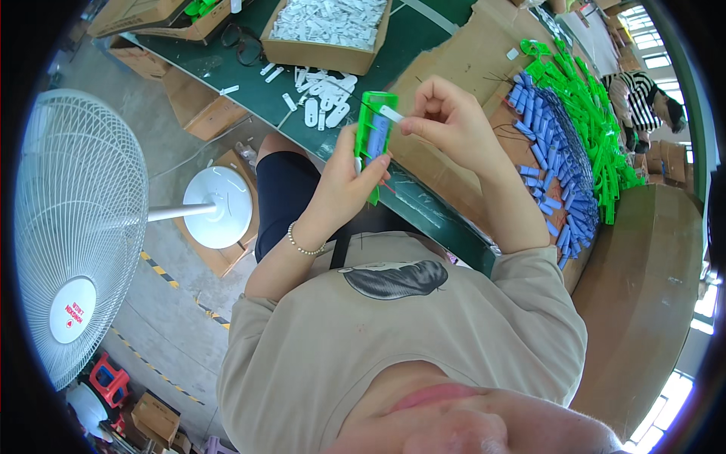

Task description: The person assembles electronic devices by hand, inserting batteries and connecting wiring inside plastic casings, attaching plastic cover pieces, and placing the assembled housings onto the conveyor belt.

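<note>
My left hand (342, 181) grips an open green plastic housing (380, 99) above the table's front edge. A blue cylinder (376, 139) like a battery cell lies inside the housing, and a thin red wire pokes out beside my left fingers. Between the thumb and fingers of my right hand (454, 125), a small white plastic strip (391, 113) is pinched at the housing's upper right side. Whether the strip touches the housing is hard to make out. Loose white plastic parts (329, 94) lie on the table just beyond my left hand.
A cardboard box (321, 54) of small white pieces stands at the back, with dark glasses (243, 44) beside it. On the right lie piled blue cells (556, 159) and green housings (597, 129). A large fan (83, 227) stands left. A person in stripes (641, 98) is far right.
</note>
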`<state>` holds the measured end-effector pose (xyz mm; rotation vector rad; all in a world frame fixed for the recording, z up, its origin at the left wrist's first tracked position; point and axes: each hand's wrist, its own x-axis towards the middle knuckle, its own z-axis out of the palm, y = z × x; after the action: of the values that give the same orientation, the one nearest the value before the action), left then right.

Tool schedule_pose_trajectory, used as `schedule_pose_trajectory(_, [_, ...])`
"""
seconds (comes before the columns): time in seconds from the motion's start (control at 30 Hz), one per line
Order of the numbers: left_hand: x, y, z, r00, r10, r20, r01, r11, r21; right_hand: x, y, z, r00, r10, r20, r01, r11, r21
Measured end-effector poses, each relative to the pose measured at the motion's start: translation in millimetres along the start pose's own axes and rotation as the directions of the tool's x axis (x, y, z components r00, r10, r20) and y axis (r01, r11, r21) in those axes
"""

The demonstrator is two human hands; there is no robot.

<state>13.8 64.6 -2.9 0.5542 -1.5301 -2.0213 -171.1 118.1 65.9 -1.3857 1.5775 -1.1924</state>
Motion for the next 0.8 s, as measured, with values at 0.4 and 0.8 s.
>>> schedule_pose_trajectory(0.4, [5.0,4.5,15.0,0.932,-0.208,0.298,0.204,0.978,0.045,4.8,3.8,-31.7,0.980,0.191,0.049,-0.156,0.901,-0.404])
schedule_pose_trajectory(0.8, [25.9,-14.8,9.1,0.929,-0.111,0.354,0.220,0.934,-0.283,23.9,44.7,-11.7,0.971,0.235,0.053,-0.226,0.964,-0.137])
